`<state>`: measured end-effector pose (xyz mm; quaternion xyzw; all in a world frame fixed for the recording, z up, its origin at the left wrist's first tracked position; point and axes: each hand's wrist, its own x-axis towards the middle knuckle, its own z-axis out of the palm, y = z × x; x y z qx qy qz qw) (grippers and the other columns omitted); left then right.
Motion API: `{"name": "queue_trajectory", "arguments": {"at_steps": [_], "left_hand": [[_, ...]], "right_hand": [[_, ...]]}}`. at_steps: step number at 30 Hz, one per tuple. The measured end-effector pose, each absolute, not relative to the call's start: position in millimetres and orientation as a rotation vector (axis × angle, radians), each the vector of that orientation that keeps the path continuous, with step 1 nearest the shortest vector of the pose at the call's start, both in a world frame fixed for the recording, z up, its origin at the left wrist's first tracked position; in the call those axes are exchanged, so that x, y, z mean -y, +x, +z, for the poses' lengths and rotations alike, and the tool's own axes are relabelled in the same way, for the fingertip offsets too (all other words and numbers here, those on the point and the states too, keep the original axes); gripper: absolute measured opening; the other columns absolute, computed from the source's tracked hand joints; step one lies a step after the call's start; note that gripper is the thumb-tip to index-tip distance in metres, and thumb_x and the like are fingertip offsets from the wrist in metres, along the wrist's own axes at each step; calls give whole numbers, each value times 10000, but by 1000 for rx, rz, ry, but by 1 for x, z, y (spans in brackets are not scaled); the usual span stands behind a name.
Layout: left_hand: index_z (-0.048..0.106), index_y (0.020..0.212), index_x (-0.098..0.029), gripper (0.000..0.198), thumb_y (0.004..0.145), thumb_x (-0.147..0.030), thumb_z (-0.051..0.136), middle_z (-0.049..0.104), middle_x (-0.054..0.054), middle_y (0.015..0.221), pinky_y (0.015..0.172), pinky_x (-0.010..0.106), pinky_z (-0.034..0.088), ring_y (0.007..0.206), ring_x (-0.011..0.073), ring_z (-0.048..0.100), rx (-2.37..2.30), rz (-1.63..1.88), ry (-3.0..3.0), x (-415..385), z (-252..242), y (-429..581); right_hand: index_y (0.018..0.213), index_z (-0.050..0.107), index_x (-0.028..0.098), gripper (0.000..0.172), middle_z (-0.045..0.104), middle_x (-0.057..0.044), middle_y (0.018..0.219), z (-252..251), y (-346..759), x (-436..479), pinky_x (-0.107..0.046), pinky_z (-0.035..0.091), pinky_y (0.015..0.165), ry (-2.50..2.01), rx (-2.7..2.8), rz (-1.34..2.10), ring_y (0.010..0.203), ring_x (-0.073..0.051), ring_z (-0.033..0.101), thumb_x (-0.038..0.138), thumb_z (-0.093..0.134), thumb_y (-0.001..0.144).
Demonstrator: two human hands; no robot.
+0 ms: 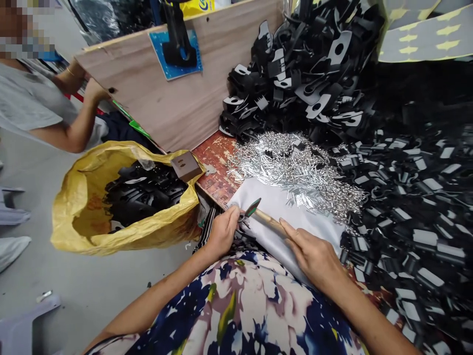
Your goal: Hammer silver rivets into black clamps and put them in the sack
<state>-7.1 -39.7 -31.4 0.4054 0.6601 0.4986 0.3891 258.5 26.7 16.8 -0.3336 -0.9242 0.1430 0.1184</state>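
Two hands met at the edge of a grey sheet (258, 190) on a worn red table (216, 160).

The left hand (223, 229), its fingers pinched narrow, appeared to hold a small dark piece (244, 227) at the sheet's near edge, its exact form unclear; the right hand (312, 251) closed around a wooden-handled tool (271, 221), its head just beside the left fingertips. Metal pins (291, 167) lay heaped beyond. The step in hand looked like working the piece with the tool; the next move seemed to call for a steady pinch and fingertips clear of the head.
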Motion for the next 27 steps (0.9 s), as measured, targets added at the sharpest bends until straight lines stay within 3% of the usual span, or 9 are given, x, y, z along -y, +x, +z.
{"name": "queue_trajectory", "arguments": {"at_steps": [3, 6, 11, 15, 22, 24, 27], "left_hand": [[658, 973, -219, 384, 1014, -539, 448, 590, -10, 655, 673, 283, 404, 652, 196, 532, -1560, 1289, 1006, 42, -21, -13], [625, 983, -226, 375, 1010, -559, 455, 622, -2, 692, 690, 282, 418, 671, 195, 549, -1470, 1348, 964, 44, -12, -18], [565, 939, -249, 239, 1038, -420, 431, 601, -31, 650, 693, 279, 382, 649, 186, 560, -1693, 1191, 1150, 44, -18, -12], [500, 886, -263, 209, 1036, -380, 413, 520, -42, 643, 660, 290, 332, 615, 191, 531, -1848, 1074, 1206, 43, -29, -3], [436, 862, -267, 226, 1035, -391, 361, 456, -41, 689, 676, 293, 327, 656, 193, 499, -1890, 997, 1234, 43, -32, -5], [430, 864, -267, 244, 1042, -407, 338, 447, -40, 696, 685, 294, 341, 665, 193, 499, -1882, 990, 1245, 43, -34, -5], [443, 868, -262, 264, 1039, -426, 326, 457, -36, 702, 697, 294, 373, 675, 192, 510, -1838, 1011, 1268, 41, -31, -4]], "right_hand": [[1557, 438, 281, 516, 740, -58, 1020, 14, 257, -36, -327, 604, 699, -1014, 2646, 561, 796, -188, 712, 244, 467, 1042], [1516, 489, 280, 482, 749, -73, 1080, 12, 259, -44, -374, 624, 732, -1058, 2642, 483, 830, -213, 731, 240, 480, 1036], [1507, 481, 274, 459, 738, -79, 1168, 16, 267, -45, -377, 622, 741, -1122, 2644, 435, 883, -222, 734, 260, 465, 1049], [1502, 494, 288, 448, 734, -57, 1080, 28, 270, -37, -315, 592, 699, -1087, 2688, 443, 811, -184, 715, 269, 480, 1055], [1555, 445, 291, 557, 617, 3, 777, 28, 263, -24, -241, 464, 557, -872, 2591, 242, 593, -125, 553, 152, 502, 1019], [1549, 453, 280, 532, 610, 3, 764, 22, 261, -25, -247, 465, 546, -869, 2671, 264, 599, -137, 566, 165, 472, 1029], [1551, 436, 256, 509, 669, -30, 891, 17, 258, -29, -268, 539, 647, -943, 2676, 459, 720, -155, 644, 198, 457, 1046]]}}
